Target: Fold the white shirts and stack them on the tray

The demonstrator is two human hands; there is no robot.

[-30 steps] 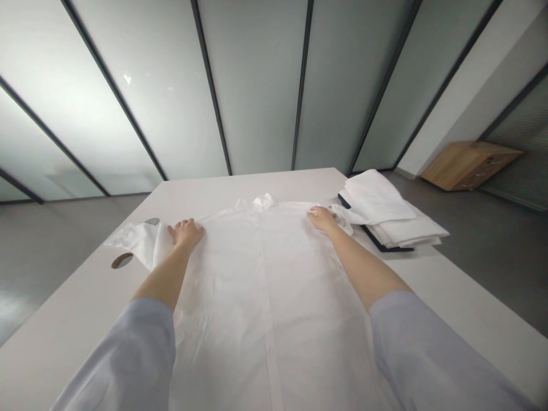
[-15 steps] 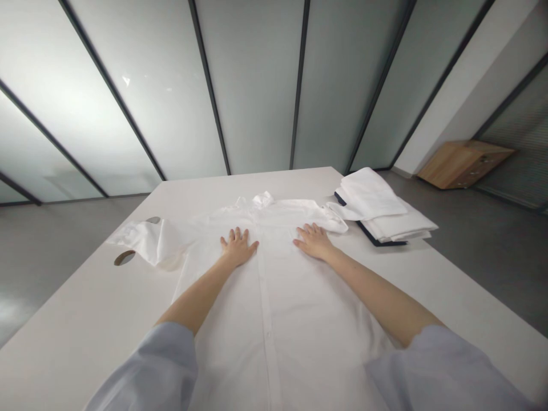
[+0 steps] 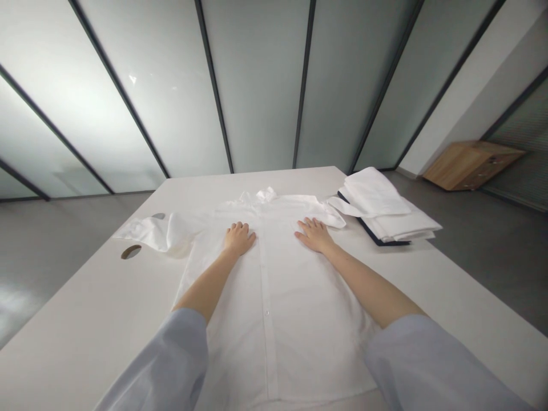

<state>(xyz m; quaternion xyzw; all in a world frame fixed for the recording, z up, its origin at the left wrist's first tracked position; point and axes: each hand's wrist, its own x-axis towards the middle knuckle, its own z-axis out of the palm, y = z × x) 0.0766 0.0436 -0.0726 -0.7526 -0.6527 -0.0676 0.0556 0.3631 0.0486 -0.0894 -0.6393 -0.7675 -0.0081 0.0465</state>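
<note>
Frosted panels stand behind a smooth table. Arms reach forward — left hand and right hand lie palm-down, fingers parted, gripping nothing, on the thin white shirt spread there.

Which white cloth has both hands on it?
The spread shirt, its buttoned strip running between the left hand and right hand; the folded stack to its right has neither hand on it.

PASS: table near left | OBSTACLES: sleeve far left, folded stack right
</note>
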